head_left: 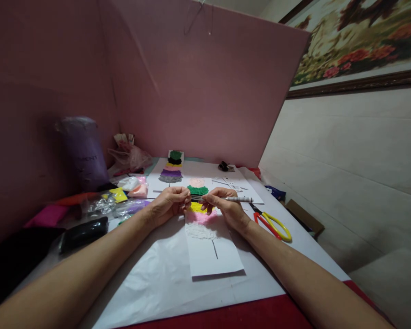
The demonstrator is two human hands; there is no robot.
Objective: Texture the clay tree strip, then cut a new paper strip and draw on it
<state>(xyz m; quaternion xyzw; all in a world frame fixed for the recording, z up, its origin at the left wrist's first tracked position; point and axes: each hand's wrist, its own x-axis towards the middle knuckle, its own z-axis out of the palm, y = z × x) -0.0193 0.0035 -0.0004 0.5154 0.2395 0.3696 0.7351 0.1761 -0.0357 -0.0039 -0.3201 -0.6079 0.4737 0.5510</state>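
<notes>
Though white below, paper [205, 262] multicoloured above

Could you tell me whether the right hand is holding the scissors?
No, the right hand holds a striped-handled tool; the scissors lie on the table.

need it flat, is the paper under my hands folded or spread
Spread: the paper lies open, with both bottom corners showing.

Scissors [271, 225] lie right of the paper strip [215, 258] on the surface [150, 283]; packets [132, 185] lie to its left; another strip [171, 168] lies behind it, on a sheet [205, 170].
</notes>
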